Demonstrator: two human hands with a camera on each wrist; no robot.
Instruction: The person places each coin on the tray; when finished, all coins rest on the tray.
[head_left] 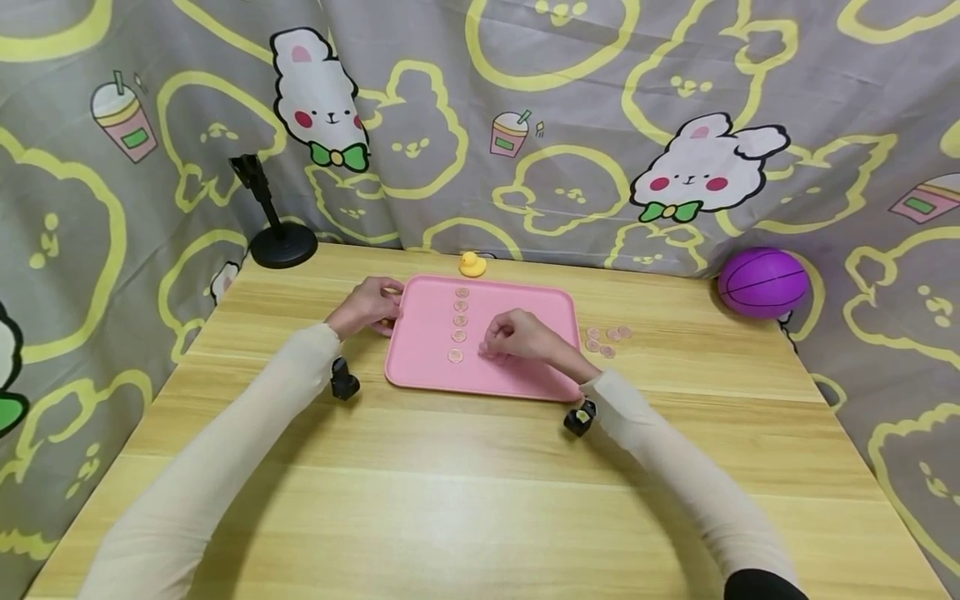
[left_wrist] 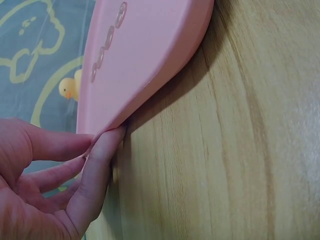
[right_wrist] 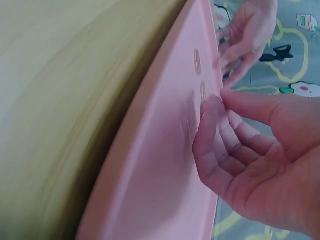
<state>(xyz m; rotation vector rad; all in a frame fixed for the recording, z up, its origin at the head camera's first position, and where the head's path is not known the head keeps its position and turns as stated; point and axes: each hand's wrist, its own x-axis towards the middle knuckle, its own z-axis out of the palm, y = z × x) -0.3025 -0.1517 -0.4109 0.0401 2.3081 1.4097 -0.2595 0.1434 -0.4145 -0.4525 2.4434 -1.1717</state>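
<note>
A pink tray [head_left: 420,333] lies on the table, with several small round coin-like discs [head_left: 458,336] in a column on its left half. My left hand [head_left: 369,305] pinches the tray's left rim between thumb and fingers; the left wrist view shows the thumb [left_wrist: 97,175] against the edge. Over the middle of the tray, right of the column, is my right hand [head_left: 519,335]. Its fingers are curled, and thumb and index tips come close together in the right wrist view. Whether a disc sits between those fingertips is hidden. More discs [head_left: 613,334] lie on the table right of the tray.
Behind the tray stands a yellow rubber duck [head_left: 472,265]. A black stand [head_left: 283,245] is at the back left, and a purple ball [head_left: 763,282] at the back right. Patterned grey curtain [head_left: 450,108] encloses the wooden table [head_left: 465,500] at the back and sides.
</note>
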